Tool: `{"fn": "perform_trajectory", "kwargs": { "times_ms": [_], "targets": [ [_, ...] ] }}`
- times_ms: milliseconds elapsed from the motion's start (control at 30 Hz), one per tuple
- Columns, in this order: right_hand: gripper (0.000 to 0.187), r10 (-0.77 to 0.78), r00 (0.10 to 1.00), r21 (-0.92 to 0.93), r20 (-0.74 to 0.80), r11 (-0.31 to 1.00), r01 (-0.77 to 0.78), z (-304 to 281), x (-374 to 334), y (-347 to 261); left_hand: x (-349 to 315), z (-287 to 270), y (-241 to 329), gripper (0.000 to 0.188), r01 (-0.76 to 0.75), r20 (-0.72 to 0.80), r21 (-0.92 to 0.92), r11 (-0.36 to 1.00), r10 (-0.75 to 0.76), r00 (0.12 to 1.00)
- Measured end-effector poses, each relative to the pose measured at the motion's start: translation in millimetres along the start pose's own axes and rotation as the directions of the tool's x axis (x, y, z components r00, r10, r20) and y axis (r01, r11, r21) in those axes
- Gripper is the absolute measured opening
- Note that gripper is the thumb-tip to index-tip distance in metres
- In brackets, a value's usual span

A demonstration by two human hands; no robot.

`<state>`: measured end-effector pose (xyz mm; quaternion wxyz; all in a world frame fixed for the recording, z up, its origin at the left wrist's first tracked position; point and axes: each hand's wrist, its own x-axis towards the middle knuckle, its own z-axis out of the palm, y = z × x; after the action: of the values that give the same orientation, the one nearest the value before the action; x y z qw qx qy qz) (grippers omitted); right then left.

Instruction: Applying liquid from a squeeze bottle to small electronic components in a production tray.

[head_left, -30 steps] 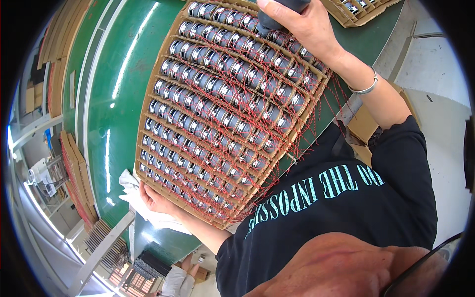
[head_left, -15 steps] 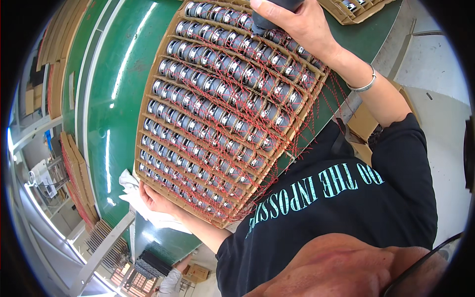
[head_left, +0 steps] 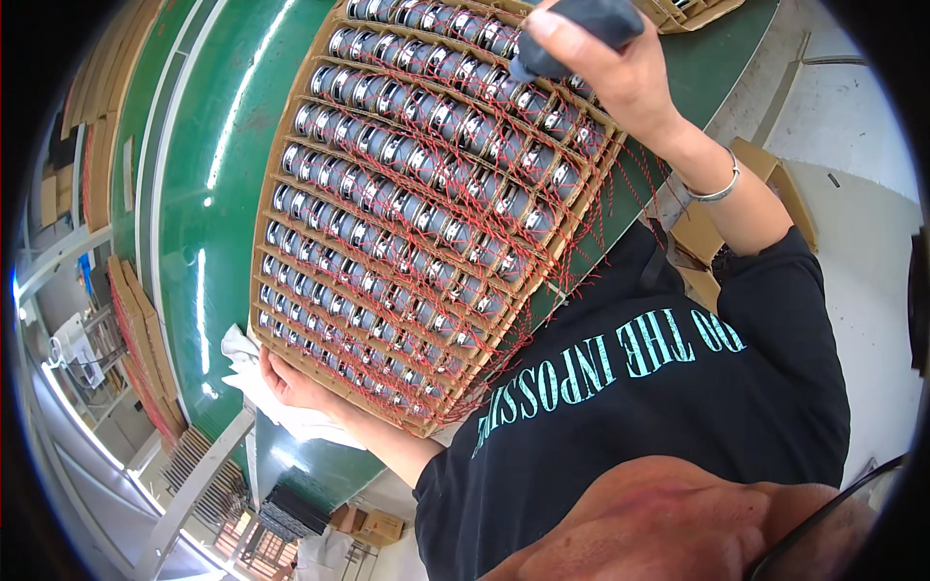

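A shallow cardboard tray [head_left: 263, 252] lies on the green bench [head_left: 218, 276] between my two hands, filling the middle of my view and reaching up to 12 o'clock. My left hand [head_left: 291, 383] is at 8 o'clock, at the tray's lower corner, so the tray stretches away from it toward 1 o'clock. My right hand [head_left: 635, 82] is above the tray's far end at 1 o'clock, with most of the tray spreading below it toward 7 o'clock.

The left hand is partly open, fingers loosely bent against the tray's edge; I cannot tell how firmly they grip. A crumpled white sheet [head_left: 305, 422] lies beside and beneath that hand. The right hand is closed around a dark, rounded tool [head_left: 591, 27], thumb along its side, its blunt end pointing toward 8 o'clock over the upper rows. I cannot tell whether it touches anything there.

The tray's long axis runs from 7 o'clock to 1 o'clock. Across it, rows of grey and silver cylinders [head_left: 360, 138] lie on their sides, slanting from 10 to 4 o'clock. Twisted red wires [head_left: 605, 198] trail over the cylinders and spill past the edge toward 4 o'clock.
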<state>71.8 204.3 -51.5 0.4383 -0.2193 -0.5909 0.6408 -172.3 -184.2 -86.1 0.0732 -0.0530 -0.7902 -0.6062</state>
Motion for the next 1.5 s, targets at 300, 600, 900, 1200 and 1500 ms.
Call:
{"fn": "perform_trajectory", "kwargs": {
  "times_ms": [300,600,900,1200,1500],
  "targets": [
    [0.022,0.051,0.998,0.196,-0.045,0.980,-0.041,-7,7,-4,-20,0,59,0.024,-0.409,-0.242,0.247,0.878,0.465,0.852],
    [0.031,0.051,0.918,0.388,-0.392,0.914,0.115,-49,24,15,-72,178,184,0.014,-0.913,0.800,-0.135,0.385,0.586,0.129],
    [0.024,-0.025,0.888,0.260,-0.460,0.952,0.161,-48,1,23,-71,269,170,0.011,-0.918,0.877,-0.323,0.228,0.437,-0.200],
    [0.026,0.046,0.927,0.351,-0.373,0.932,0.095,-51,-4,19,-66,283,192,0.009,-0.895,0.872,-0.445,-0.013,0.220,-0.437],
    [0.028,0.064,0.944,0.355,-0.323,0.933,0.058,-47,-4,10,-60,282,183,0.009,-0.874,0.840,-0.484,0.046,0.302,-0.450]
  ]
}}
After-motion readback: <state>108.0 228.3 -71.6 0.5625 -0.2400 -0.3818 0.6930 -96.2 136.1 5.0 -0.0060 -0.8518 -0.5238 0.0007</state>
